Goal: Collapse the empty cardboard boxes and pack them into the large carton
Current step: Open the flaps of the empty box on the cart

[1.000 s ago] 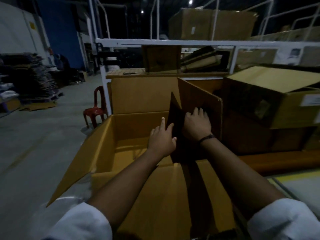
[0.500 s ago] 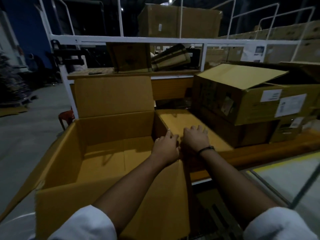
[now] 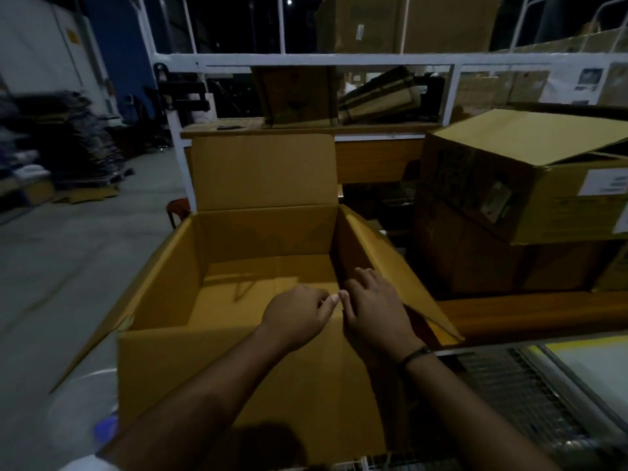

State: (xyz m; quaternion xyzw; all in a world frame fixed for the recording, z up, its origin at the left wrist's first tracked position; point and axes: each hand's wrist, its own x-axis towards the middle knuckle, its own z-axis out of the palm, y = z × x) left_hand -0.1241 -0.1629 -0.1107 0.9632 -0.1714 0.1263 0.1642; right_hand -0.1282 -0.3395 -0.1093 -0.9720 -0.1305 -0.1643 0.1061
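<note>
One large carton (image 3: pixel 170 277) stood open directly in front of the person, its far side against a white metal rack (image 3: pixel 306 58). All four flaps (image 3: pixel 261 171) were folded out: the back one stood upright, the left one splayed outward and down, the right one sloped out to the side, and the near one hung down toward the person. Inside, the carton's bottom panels showed in the dim light.

Two hands met at the carton's near right corner, almost touching. The left hand (image 3: pixel 299 314) had its fingers curled downward over the corner; whether it gripped anything I could not tell. The right hand (image 3: pixel 375 307) lay with fairly straight fingers across the top of the right wall and flap, holding nothing, and wore one dark wristband (image 3: pixel 416 355).

To the right, two closed-sided cardboard boxes were stacked on a wooden bench (image 3: pixel 526 314): the upper box (image 3: pixel 543 198) carried two white labels and had one top flap raised, and the lower box (image 3: pixel 475 260) sat beneath it. On the rack's shelf stood one upright box (image 3: pixel 295 93) beside one bundle of flattened cardboard (image 3: pixel 380 96). One more big box (image 3: pixel 407 22) sat on top of the rack. Part of one red chair (image 3: pixel 177 207) showed behind the carton's left side.
</note>
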